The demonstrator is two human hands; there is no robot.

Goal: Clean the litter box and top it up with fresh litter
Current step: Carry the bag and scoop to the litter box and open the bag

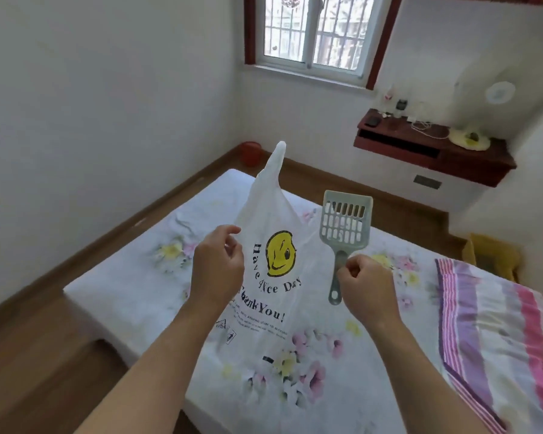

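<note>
Currently, the plastic bag [282, 214] hangs between the two hands, in front of the person and above the bed [132, 277]. The left hand [218, 261] pinches the bag's left edge between thumb and curled fingers. The right hand [365, 285] is closed around the handle of the litter scoop [345, 223]. Whether it also holds the bag's right edge cannot be told.

Key relation: the scoop stands just to the right of the bag. Its long axis is nearly upright, with the slotted head up and the handle's hanging-hole end down beside the fist. The bag's long axis is also upright. One carry loop points up, and the printed face is turned toward the person. The bag's mouth appears unopened. Judged from this, opening the bag needs both hands to draw its edges apart. The left hand is free of other load and is the better placed for that.

Surface: the bed carries a white floral sheet. A striped blanket [496, 324] lies on its right side.

Room: a wood floor [29, 355] surrounds the bed. A window [314, 29] is set in the far wall. A dark red shelf [433, 148] with small items is mounted to its right, and a red bucket [250, 153] stands in the far corner. A yellow box [489, 255] sits beyond the bed on the right; its contents are not visible. No litter box can be identified in view.
</note>
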